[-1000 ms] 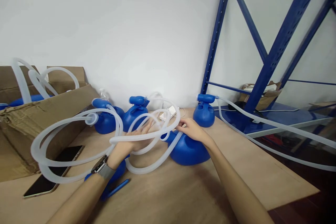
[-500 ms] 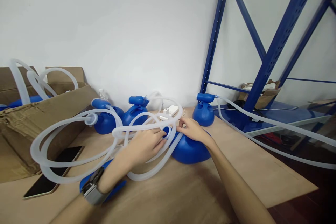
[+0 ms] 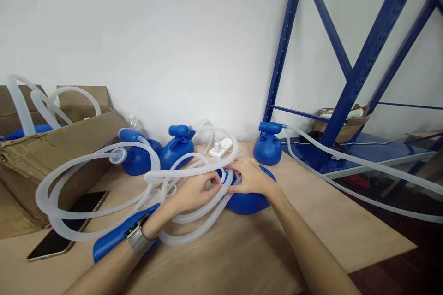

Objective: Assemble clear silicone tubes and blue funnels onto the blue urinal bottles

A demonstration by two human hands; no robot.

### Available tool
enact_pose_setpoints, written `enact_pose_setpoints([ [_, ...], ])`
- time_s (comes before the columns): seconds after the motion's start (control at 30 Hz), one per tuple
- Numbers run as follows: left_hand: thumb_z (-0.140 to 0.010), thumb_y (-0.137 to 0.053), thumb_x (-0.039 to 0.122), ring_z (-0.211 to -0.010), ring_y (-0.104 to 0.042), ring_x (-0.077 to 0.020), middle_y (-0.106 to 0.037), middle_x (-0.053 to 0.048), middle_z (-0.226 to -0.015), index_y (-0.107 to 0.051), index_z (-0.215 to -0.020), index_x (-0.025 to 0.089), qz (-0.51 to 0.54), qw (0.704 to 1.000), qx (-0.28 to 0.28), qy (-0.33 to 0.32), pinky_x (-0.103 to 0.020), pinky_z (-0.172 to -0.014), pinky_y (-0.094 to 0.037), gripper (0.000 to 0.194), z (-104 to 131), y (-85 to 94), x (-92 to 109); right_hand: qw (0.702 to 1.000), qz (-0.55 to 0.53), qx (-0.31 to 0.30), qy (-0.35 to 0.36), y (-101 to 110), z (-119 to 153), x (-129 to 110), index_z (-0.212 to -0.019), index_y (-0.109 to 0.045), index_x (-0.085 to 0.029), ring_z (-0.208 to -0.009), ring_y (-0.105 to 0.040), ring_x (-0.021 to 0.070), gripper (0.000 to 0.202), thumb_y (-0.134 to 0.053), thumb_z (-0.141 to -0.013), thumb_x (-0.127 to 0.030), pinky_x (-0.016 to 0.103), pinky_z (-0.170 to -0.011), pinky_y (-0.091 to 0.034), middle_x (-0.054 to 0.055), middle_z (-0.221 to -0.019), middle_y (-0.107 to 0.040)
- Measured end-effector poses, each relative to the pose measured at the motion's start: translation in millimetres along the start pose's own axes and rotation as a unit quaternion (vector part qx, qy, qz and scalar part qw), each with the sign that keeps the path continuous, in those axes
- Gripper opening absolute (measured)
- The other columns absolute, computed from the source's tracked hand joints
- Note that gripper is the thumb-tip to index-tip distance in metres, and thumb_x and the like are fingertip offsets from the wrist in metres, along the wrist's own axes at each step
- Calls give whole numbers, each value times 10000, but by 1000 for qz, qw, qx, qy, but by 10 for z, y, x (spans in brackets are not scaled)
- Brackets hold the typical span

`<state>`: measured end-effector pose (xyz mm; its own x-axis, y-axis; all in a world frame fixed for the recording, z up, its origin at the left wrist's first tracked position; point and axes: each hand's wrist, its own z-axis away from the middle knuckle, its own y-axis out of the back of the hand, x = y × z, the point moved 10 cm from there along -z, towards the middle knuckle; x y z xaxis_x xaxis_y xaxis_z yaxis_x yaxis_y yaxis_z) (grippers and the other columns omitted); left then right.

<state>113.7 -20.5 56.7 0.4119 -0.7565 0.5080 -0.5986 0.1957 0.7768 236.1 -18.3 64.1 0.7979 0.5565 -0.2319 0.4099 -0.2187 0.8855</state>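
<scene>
A blue bottle (image 3: 247,203) lies on the wooden table in front of me, with a translucent hose (image 3: 207,235) looped over and around its neck. My left hand (image 3: 199,190), below a wristwatch, is closed around a part of the hose end near the bottle's neck. From the other side my right hand (image 3: 251,176) curls its thumb and fingers about the neck and a hose there. The exact contact under the fingers is partly hidden. Beneath my left wrist is a long blue piece (image 3: 107,242).
More blue bottles (image 3: 177,150) with hoses stand along the wall, one at the right (image 3: 267,150). A cardboard box (image 3: 62,147) and a phone (image 3: 51,244) are at the left. Behind is a white power strip (image 3: 221,146); blue shelving (image 3: 360,69) stands at the right.
My right hand has come lower and left, with its thumb now nearer my left fingertips. My left hand has turned slightly, and more of the blue piece under the wrist shows.
</scene>
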Motion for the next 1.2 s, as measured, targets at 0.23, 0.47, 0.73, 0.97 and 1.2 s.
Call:
enact_pose_setpoints([
  [0.23, -898, -527, 340, -688, -496, -151, -537, 25, -738, -495, -780, 209, -5, 996, -90, -13, -292, -657, -403, 179, 12, 10, 120, 999, -2, -7, 32, -71, -43, -184, -886, -761, -228, -779, -604, 209, 329, -855, -726, -499, 283, -702, -378, 26, -790, -691],
  [0.47, -894, -547, 335, -635, -434, -123, -471, 51, -690, -497, -783, 208, 13, 989, -147, -17, -259, -622, -373, 176, 20, 66, 139, 999, 4, -16, 42, -117, -57, -226, -894, -756, -212, -778, -607, 204, 339, -892, -697, -452, 286, -693, -365, 26, -817, -703],
  [0.73, -858, -575, 280, -685, -516, -142, -590, 19, -755, -561, -795, 200, -9, 991, -130, 0, -273, -655, -408, 102, 50, 81, 130, 999, 2, -14, 45, -115, -51, -226, -913, -763, -221, -774, -619, 203, 363, -892, -686, -472, 283, -684, -368, 19, -815, -695],
  [0.97, -846, -664, 339, -790, -606, -186, -675, -11, -863, -651, -878, 202, 5, 994, -107, 10, -300, -728, -470, 141, 38, 130, 117, 999, -23, 33, 36, -68, -24, -215, -953, -787, -219, -759, -627, 200, 413, -899, -665, -492, 288, -699, -398, 6, -758, -686],
  [1.2, -972, -548, 479, -1022, -663, -242, -729, -51, -1138, -657, -1186, 234, 43, 995, -86, 39, -363, -889, -495, 343, 81, 369, 125, 998, 8, 43, -36, 84, 12, 219, -1010, -798, -219, -812, -665, 235, 461, -878, -685, -536, 312, -739, -443, 40, -833, -734],
])
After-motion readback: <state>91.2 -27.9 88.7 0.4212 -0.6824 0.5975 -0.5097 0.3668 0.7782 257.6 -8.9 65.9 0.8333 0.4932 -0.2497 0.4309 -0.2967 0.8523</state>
